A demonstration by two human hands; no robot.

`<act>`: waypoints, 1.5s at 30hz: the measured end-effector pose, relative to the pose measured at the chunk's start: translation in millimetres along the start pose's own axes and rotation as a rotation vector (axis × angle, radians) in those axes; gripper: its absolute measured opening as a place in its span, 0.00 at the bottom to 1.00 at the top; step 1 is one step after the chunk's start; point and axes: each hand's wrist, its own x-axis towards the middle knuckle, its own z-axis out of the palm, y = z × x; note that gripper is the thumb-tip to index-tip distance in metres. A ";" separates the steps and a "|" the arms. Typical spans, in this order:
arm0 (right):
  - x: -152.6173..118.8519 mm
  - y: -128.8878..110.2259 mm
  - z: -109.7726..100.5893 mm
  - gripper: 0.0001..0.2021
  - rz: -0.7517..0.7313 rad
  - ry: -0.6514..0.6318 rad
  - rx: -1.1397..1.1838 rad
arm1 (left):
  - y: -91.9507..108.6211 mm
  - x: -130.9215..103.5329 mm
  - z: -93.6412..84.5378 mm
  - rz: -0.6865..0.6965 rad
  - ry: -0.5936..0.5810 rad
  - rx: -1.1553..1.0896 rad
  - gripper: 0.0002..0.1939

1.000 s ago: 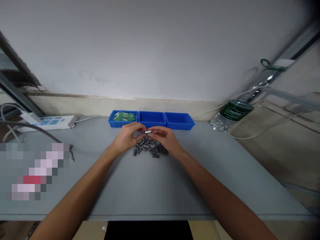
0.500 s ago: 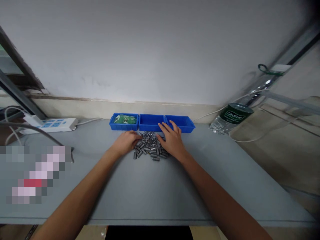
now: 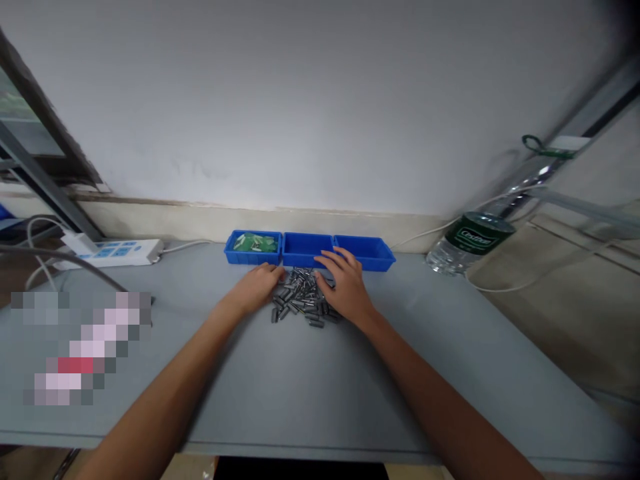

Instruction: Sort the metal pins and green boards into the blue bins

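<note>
A loose pile of small grey metal pieces (image 3: 303, 293), some pin-like and some short and cylindrical, lies on the table between my hands. My left hand (image 3: 257, 287) rests against the pile's left edge, its fingers curled and pressed together; what is in them, if anything, is hidden. Over the right side of the pile is my right hand (image 3: 344, 283), open, with fingers apart and thumb toward the metal pieces. Its fingertips reach near the front rims of the middle blue bin (image 3: 307, 259) and the right blue bin (image 3: 377, 264), covering part of both.
A left blue bin (image 3: 253, 259) holds green and whitish small pieces. A white power strip (image 3: 120, 252) with cables stands at the back left, beside a pixelated patch. At the back right, a large clear bottle with a green label (image 3: 475, 235) leans against the frame.
The view has shifted slightly, moving the scene a little right and down. My right hand's fingers are a bit lower and more bent over the bins' front edge. My left hand stays beside the pile.
</note>
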 end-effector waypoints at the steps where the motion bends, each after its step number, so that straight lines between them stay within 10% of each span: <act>1: 0.0 -0.5 -0.2 0.16 -0.003 0.003 0.006 | -1.6 -1.1 -0.6 -0.001 0.004 -0.012 0.14; 13: 3.3 -10.2 -7.5 0.12 0.002 0.013 0.252 | -6.7 -4.0 -10.3 0.038 0.125 -0.237 0.11; 28: 4.9 -30.6 -4.9 0.14 0.578 -0.322 1.196 | 16.9 -2.2 -14.5 0.198 0.324 -0.333 0.07; 34: 9.2 -24.7 -10.7 0.12 0.662 -0.226 1.163 | 12.6 -0.7 -7.7 0.052 0.229 -0.149 0.08; 39: 13.8 -1.7 -16.3 0.18 0.782 0.185 1.001 | 1.2 -0.2 6.1 0.055 0.087 -0.052 0.15; 45: 8.2 39.2 -15.6 0.20 0.541 0.197 0.367 | -1.3 0.6 9.1 -0.020 0.062 0.017 0.13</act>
